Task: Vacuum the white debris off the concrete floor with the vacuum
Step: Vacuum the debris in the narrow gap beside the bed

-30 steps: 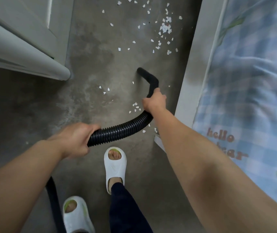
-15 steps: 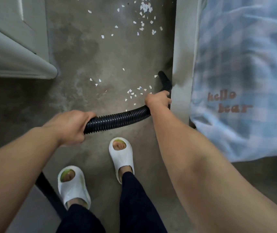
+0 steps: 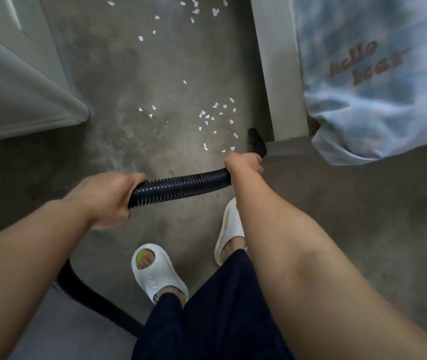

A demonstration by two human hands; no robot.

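The concrete floor point(image 3: 119, 74) fills most of what I see, with a pale cabinet point(image 3: 12, 94) on my left and a blue checked blanket point(image 3: 376, 87) hanging over a white bed frame point(image 3: 277, 61) on my right. Across the middle runs the vacuum's black ribbed hose point(image 3: 181, 185), bowed between my two hands and trailing down past my left arm, to the left of my white slippers point(image 3: 157, 271). My left hand point(image 3: 106, 196) is wrapped round the hose, fingers curled about it, taking the weight. My right hand point(image 3: 243, 163) is clenched round the front end, where the hose meets the nozzle point(image 3: 257, 144), and I steer from there. The nozzle points forward and down, its tip low by the foot of the bed frame; I cannot tell whether it touches the floor. The white debris point(image 3: 217, 118) lies in a loose scatter just left of the tip, with a few flakes point(image 3: 152, 108) further left and a second patch point(image 3: 196, 9) well ahead at the top of my view. I judge I am midway through the job, about to work the near scatter, with plenty left on the floor. Next I need to swing the tip left across those bits, holding it low, then step forward for the far patch, feeding hose with my left hand so it doesn't drag.
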